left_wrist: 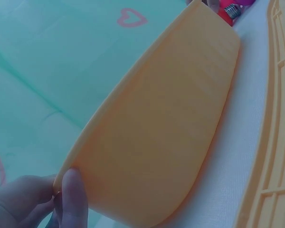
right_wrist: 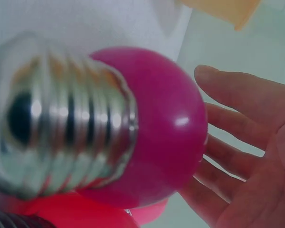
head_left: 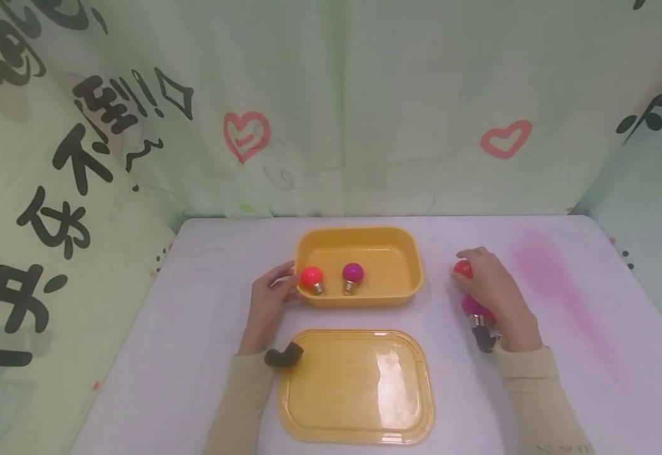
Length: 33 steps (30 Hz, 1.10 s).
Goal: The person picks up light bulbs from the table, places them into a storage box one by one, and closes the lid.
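Note:
My left hand (head_left: pixel 268 303) pinches the left rim of a yellow plastic container (head_left: pixel 376 294); in the left wrist view its thumb (left_wrist: pixel 74 199) lies on the outer wall. Inside the container are a red light bulb (head_left: pixel 311 277) and a purple light bulb (head_left: pixel 352 273), both with metal screw bases. My right hand (head_left: pixel 487 281) is over a group of bulbs on the table at the right, beside a red bulb (head_left: pixel 463 268). Close to the right wrist camera is a purple bulb (right_wrist: pixel 166 128), with spread fingers behind it. Other red bulbs (right_wrist: pixel 80 211) are partly hidden below it.
A yellow lid (head_left: pixel 354 385) lies on the white table (head_left: pixel 194 303) in front of the container. Black camera mounts sit at both wrists, the left one (head_left: pixel 284 356) over the lid's corner. Green curtains (head_left: pixel 399 95) with drawn hearts and black characters surround the table.

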Tool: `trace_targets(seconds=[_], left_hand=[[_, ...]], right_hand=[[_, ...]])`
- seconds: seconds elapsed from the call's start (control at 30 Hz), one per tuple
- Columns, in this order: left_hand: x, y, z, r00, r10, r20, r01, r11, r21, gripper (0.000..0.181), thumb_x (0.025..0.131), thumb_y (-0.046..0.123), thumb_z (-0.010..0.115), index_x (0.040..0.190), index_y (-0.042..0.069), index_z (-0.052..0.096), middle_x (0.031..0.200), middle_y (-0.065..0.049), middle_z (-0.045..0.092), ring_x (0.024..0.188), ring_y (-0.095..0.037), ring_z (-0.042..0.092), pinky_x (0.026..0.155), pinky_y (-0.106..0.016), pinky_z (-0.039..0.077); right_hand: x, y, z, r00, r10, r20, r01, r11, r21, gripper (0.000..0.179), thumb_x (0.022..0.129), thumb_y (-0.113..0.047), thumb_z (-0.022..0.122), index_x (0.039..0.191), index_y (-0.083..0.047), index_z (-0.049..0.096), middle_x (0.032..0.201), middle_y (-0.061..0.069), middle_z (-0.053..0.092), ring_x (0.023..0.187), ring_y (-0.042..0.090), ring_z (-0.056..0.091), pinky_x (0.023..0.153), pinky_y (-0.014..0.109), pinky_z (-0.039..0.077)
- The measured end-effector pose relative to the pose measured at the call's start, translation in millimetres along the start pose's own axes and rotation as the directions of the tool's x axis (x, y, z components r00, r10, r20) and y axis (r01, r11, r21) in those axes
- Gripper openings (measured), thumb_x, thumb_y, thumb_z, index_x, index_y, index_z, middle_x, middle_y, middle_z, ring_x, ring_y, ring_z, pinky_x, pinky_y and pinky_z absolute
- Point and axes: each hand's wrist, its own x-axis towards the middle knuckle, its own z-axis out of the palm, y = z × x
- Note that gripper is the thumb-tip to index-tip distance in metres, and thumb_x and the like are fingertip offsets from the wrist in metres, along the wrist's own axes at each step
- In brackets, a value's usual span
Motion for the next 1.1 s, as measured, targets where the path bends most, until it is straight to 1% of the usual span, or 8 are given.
trace_targets(seconds=[0.2,0.43,0.63,0.77,0.97,1.1], left_hand=[[-0.7,1.4,-0.1,1.0,-0.008,-0.003,0.008,1.0,0.015,0.037,0.092,0.028,0.072,0.127,0.02,0.066,0.122,-0.006,0.063,0.096,-0.021,0.07,0.082,-0.026,0.059],[-1.6,3.3,-0.8,1.0,-0.013,0.005,0.013,1.0,0.014,0.038,0.092,0.028,0.072,0.128,0.019,0.066,0.122,-0.007,0.063,0.095,-0.022,0.07,0.082,-0.026,0.059],[-1.6,3.7,-0.9,1.0,-0.015,0.013,0.014,1.0,0.014,0.04,0.091,0.03,0.073,0.128,0.019,0.066,0.122,-0.008,0.063,0.097,-0.024,0.069,0.084,-0.026,0.059],[-2.1,3.8,0.2,1.0,-0.017,0.004,0.017,1.0,0.009,0.038,0.092,0.028,0.072,0.128,0.019,0.066,0.122,-0.008,0.062,0.096,-0.024,0.069,0.083,-0.025,0.059],[-3.4,4.0,0.5,1.0,-0.008,-0.005,0.008,1.0,0.009,0.037,0.092,0.025,0.071,0.128,0.019,0.066,0.121,-0.007,0.063,0.093,-0.022,0.069,0.082,-0.025,0.059],[-2.9,3.5,0.5,1.0,-0.01,-0.004,0.01,1.0,0.003,0.038,0.092,0.025,0.072,0.129,0.018,0.066,0.122,-0.007,0.063,0.094,-0.021,0.069,0.081,-0.024,0.059]], right_hand=[[0.4,2.1,0.7,1.0,0.006,0.026,-0.006,1.0,0.013,0.048,0.093,-0.01,0.066,0.134,0.008,0.049,0.132,0.032,0.048,0.121,0.048,0.047,0.104,0.064,0.04],[-0.6,1.8,1.1,0.998,0.025,0.057,-0.026,1.0,0.017,0.052,0.092,-0.009,0.069,0.136,0.008,0.048,0.129,0.03,0.051,0.119,0.047,0.049,0.103,0.064,0.042],[-0.4,1.9,0.6,0.998,0.035,0.048,-0.037,0.999,0.029,0.052,0.091,-0.008,0.07,0.136,0.007,0.049,0.129,0.03,0.052,0.119,0.047,0.049,0.103,0.064,0.042],[-1.2,1.4,-0.4,0.999,0.034,0.038,-0.036,0.999,0.039,0.052,0.091,-0.007,0.069,0.136,0.007,0.049,0.13,0.03,0.051,0.119,0.047,0.049,0.103,0.064,0.041],[-4.9,-8.1,-3.5,0.998,0.061,0.031,-0.064,0.994,0.084,0.054,0.093,-0.01,0.068,0.141,0.001,0.046,0.135,0.026,0.049,0.125,0.045,0.047,0.102,0.063,0.043],[-6.9,-14.1,-8.3,0.999,0.034,0.004,-0.034,0.994,0.103,0.053,0.093,-0.009,0.068,0.14,0.001,0.047,0.135,0.025,0.05,0.124,0.045,0.048,0.103,0.063,0.044]])
